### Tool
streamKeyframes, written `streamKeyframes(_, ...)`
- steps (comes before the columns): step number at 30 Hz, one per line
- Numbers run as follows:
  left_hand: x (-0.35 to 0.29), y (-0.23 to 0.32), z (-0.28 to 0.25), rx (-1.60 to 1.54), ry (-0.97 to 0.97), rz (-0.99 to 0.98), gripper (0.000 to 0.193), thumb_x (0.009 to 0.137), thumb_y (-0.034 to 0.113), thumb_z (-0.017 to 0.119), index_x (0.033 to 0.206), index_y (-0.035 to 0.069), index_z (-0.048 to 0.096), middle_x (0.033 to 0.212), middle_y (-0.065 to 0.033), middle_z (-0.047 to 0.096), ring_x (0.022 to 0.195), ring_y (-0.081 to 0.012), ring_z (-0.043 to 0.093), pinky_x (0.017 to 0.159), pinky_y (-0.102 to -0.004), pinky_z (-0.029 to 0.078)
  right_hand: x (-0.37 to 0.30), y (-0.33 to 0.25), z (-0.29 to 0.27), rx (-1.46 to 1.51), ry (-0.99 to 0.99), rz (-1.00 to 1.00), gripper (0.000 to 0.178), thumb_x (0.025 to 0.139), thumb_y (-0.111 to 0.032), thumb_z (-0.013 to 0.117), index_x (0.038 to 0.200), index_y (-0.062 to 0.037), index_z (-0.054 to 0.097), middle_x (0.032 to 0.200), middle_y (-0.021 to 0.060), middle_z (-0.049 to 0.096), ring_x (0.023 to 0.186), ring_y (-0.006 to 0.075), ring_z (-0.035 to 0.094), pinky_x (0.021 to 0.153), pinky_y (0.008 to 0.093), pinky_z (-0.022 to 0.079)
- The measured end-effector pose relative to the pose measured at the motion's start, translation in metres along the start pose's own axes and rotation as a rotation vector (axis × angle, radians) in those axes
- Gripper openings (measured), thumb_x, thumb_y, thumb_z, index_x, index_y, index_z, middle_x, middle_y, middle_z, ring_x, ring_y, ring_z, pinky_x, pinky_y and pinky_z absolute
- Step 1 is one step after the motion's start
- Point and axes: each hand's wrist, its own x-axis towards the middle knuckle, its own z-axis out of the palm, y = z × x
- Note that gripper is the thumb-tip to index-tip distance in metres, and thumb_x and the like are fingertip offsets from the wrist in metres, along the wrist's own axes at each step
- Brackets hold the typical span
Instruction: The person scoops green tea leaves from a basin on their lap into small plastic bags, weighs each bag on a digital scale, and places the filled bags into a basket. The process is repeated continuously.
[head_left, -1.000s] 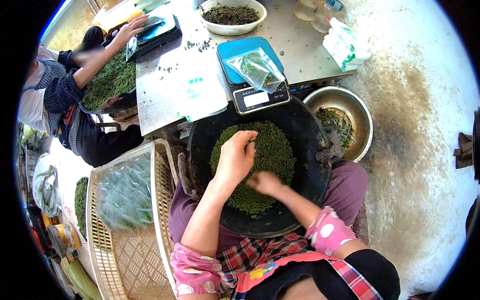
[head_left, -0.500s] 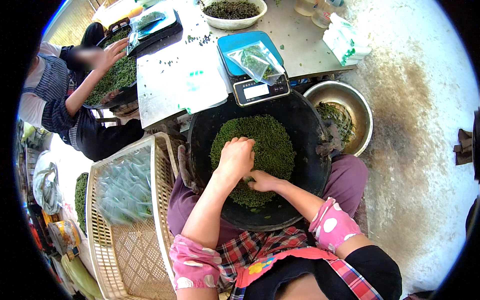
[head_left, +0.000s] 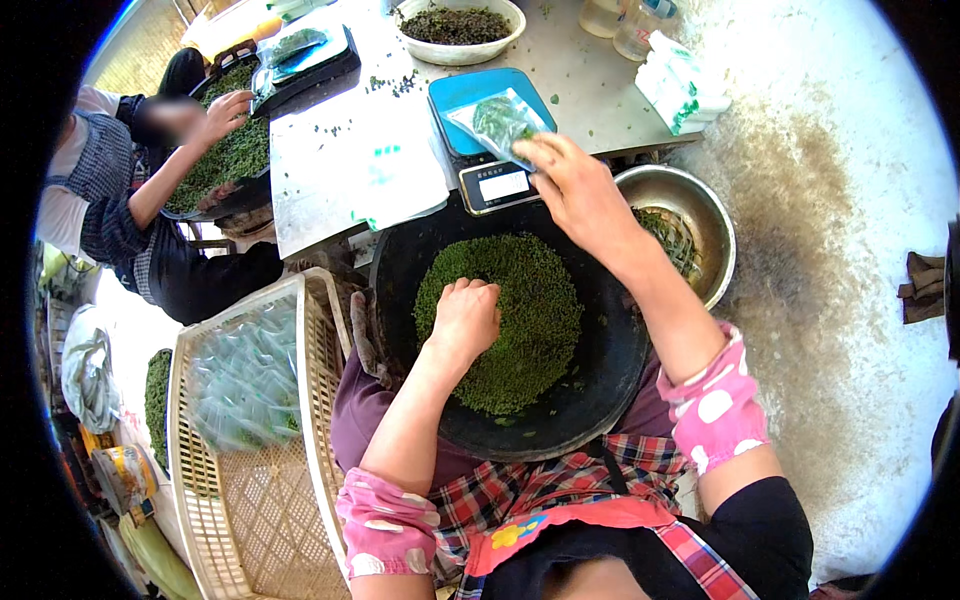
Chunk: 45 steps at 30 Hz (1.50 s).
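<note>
Small green berries, like green peppercorns (head_left: 530, 330), lie heaped in a wide black pan (head_left: 610, 400) on my lap. My left hand (head_left: 467, 318) is closed just over the left part of the heap; what its fingers hold is hidden. Farther off, a clear plastic bag (head_left: 497, 117) with some green berries inside lies tilted on the blue-topped digital scale (head_left: 455, 97). My right hand (head_left: 580, 195) reaches over the pan's far rim, its bent fingers and thumb closed on the bag's near right edge. The fingertips partly cover that edge.
The table (head_left: 390, 150) holds a white bowl (head_left: 455, 50), a stack of white-and-green bags (head_left: 680, 85) and bottles. A steel basin (head_left: 725, 240) stands right of the pan. At left are a plastic crate (head_left: 310, 400) of filled bags and a co-worker (head_left: 110, 190) at another pan.
My right hand has left the berries beside the left hand and moved up and right to the bag on the scale. The left hand stays over the heap.
</note>
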Motion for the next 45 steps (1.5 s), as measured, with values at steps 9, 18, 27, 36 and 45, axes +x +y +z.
streamKeyframes(9,-0.005,-0.003,-0.004,0.047,-0.002,-0.028,0.03,0.079,0.014,0.068,0.107,0.004,0.067,0.105,-0.015,0.067,0.105,-0.033,0.061,0.094,-0.0436,0.047,-0.016,0.0,0.016,0.171,0.198,0.194,0.021,0.087,-0.007,0.065,0.107,-0.0044,0.062,0.104,0.0161,0.065,0.092,0.0364,0.065,0.078,0.039,0.053)
streamKeyframes(18,-0.006,-0.002,0.001,-0.129,-0.002,-0.066,0.031,0.082,0.015,0.066,0.111,0.005,0.068,0.104,-0.0185,0.068,0.101,-0.0358,0.065,0.088,-0.0457,0.051,-0.217,-0.041,0.19,0.283,-1.033,0.574,0.035,0.083,-0.031,0.07,0.107,-0.0057,0.066,0.102,0.0217,0.068,0.096,0.0386,0.065,0.085,0.0509,0.051)
streamKeyframes(27,-0.009,-0.001,-0.011,-0.066,-0.01,-0.097,0.029,0.084,0.011,0.063,0.111,0.005,0.067,0.106,-0.0181,0.067,0.101,-0.0361,0.064,0.087,-0.0462,0.052,-0.203,-0.057,0.227,0.66,-0.439,0.419,0.025,0.089,-0.018,0.06,0.107,-0.0005,0.06,0.095,0.027,0.066,0.09,0.0442,0.064,0.077,0.0501,0.05)
streamKeyframes(36,0.001,0.002,-0.011,-0.215,0.222,-0.045,0.028,0.085,0.009,0.059,0.112,0.003,0.066,0.111,-0.0187,0.066,0.105,-0.0352,0.063,0.091,-0.0438,0.051,-0.12,-0.008,0.071,0.49,-0.088,0.358,0.016,0.093,-0.012,0.061,0.105,-0.0024,0.065,0.102,0.0159,0.068,0.09,0.0284,0.067,0.077,0.037,0.052)
streamKeyframes(45,0.003,-0.006,-0.013,-0.112,0.23,-0.029,0.026,0.081,0.009,0.066,0.106,0.001,0.067,0.106,-0.0173,0.068,0.102,-0.0355,0.063,0.088,-0.0448,0.051,0.002,0.017,0.019,0.048,0.179,0.05,0.022,0.092,-0.011,0.061,0.113,-0.0044,0.063,0.091,0.0164,0.066,0.078,0.0325,0.066,0.068,0.0371,0.053)
